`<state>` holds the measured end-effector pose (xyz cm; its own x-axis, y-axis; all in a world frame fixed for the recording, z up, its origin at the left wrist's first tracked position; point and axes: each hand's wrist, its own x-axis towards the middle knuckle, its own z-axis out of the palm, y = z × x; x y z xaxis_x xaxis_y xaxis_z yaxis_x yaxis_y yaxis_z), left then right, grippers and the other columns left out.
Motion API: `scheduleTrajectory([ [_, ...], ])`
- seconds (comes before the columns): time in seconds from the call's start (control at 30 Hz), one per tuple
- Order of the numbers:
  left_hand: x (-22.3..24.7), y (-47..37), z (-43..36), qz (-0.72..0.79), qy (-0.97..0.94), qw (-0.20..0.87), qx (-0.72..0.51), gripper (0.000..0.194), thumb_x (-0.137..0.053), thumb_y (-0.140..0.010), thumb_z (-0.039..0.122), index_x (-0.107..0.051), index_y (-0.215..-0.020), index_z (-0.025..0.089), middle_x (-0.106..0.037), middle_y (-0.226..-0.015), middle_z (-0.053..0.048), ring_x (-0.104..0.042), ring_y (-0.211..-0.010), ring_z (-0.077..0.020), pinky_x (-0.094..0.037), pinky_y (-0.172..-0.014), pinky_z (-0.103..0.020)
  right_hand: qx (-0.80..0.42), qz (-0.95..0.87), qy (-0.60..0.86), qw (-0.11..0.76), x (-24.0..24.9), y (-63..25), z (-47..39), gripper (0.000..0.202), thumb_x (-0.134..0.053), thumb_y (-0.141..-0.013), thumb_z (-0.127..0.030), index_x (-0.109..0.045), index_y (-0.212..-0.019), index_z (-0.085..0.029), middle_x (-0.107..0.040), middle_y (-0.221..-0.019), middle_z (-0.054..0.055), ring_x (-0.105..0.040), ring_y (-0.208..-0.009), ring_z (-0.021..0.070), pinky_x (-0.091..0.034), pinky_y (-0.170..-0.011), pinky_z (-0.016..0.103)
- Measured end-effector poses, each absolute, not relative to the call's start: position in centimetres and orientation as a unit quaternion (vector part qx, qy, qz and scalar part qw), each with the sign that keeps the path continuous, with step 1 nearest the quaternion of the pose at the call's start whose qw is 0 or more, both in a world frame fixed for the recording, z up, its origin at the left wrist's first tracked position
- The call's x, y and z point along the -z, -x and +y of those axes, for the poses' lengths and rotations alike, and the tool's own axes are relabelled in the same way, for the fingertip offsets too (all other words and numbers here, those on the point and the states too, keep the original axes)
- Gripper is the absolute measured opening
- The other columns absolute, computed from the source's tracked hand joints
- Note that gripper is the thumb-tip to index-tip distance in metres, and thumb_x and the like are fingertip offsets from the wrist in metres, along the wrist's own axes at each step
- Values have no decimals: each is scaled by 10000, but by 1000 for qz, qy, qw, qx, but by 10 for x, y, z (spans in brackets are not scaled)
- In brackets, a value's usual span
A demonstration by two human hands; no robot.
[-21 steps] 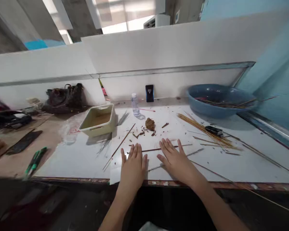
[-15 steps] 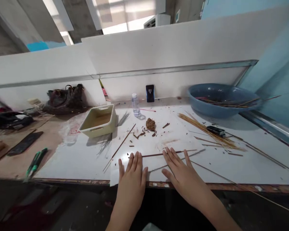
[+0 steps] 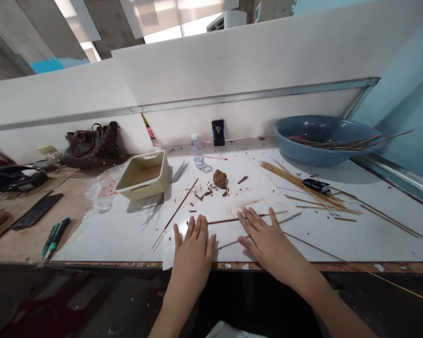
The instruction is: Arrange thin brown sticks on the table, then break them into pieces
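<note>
A thin brown-coated stick [image 3: 223, 220] lies crosswise on the white board, with its bare end to the right. My left hand [image 3: 193, 244] rests flat, fingers stretched, its fingertips over the stick's left end. Across the stick's right part lie the spread fingers of my right hand [image 3: 266, 239], palm down. A grey rod [image 3: 229, 244] runs slantwise below the stick and passes under my right hand. Beyond my hands sits a brown lump [image 3: 220, 179] with crumbs around it. Another coated stick [image 3: 179, 205] lies slanted to the left.
A cream bin [image 3: 143, 174] and a bottle [image 3: 198, 151] stand behind. At the right are a bundle of thin sticks [image 3: 292, 180], a black object [image 3: 316, 185] and a blue basin [image 3: 303, 152]. A phone [image 3: 218, 133] leans on the back wall; green-black cutters [image 3: 56, 238] lie left.
The view has shifted slightly. Both hands and the stick beneath the fingertips appear a little farther up the board, and my right hand's fingers lie slightly farther forward.
</note>
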<state>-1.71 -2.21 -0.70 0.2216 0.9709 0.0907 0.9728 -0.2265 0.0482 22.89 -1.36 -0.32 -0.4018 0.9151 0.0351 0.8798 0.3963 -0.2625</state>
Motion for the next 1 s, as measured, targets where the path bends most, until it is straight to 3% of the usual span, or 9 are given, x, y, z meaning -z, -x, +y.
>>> scheduleTrajectory([
  [0.17,26,30,-48,-602,796,29,62,617,-331,-1159,398,-276,-1741,198,-371,-1751,-110,-300,-1656,-356,-142,-1308,-780,-80,-846,514,116,19,-240,-36,714,-336,-1147,-576,-116,-1756,-277,-260,-1787,68,-234,-1669,286,-87,-1364,656],
  [0.37,0,11,-4,-638,770,1,31,597,-310,-1162,397,-389,-1691,131,-385,-1739,-147,-316,-1650,-357,-89,-1311,-781,-85,-829,547,83,5,-224,10,733,-245,-1148,-605,-283,-1726,-156,-264,-1778,149,-204,-1675,315,-68,-1345,696],
  [0.47,-3,7,0,-642,766,2,28,602,-319,-1157,396,-406,-1680,109,-390,-1735,-151,-296,-1657,-365,-80,-1310,-782,-82,-821,560,81,4,-220,9,759,-250,-1142,-622,-295,-1722,-134,-253,-1778,166,-175,-1680,316,-62,-1347,685],
  [0.57,12,16,-21,-630,775,16,46,612,-331,-1148,397,-369,-1703,141,-385,-1742,-135,-290,-1657,-379,-95,-1301,-797,-89,-821,557,91,12,-225,-17,800,-271,-1130,-653,-205,-1743,-143,-200,-1792,145,-139,-1686,313,-100,-1352,679],
  [0.73,32,33,-46,-609,790,32,63,642,-309,-1154,407,-219,-1755,200,-327,-1770,-108,-243,-1675,-354,-45,-1302,-789,-81,-830,538,122,19,-232,-43,777,-319,-1129,-642,-65,-1758,-263,-204,-1802,81,-168,-1684,305,-124,-1353,683],
  [0.9,11,17,-6,-629,776,3,44,618,-338,-1149,400,-353,-1710,141,-358,-1751,-159,-260,-1665,-386,-109,-1290,-798,-104,-819,559,79,4,-227,-6,793,-251,-1124,-675,-239,-1739,-175,-244,-1784,131,-179,-1680,328,-73,-1343,703],
  [1.0,0,6,11,-647,761,1,46,597,-336,-1154,400,-414,-1683,135,-379,-1743,-163,-265,-1663,-390,-104,-1292,-796,-97,-813,568,78,0,-224,6,763,-233,-1131,-654,-271,-1734,-188,-254,-1783,126,-178,-1680,323,-64,-1342,700],
])
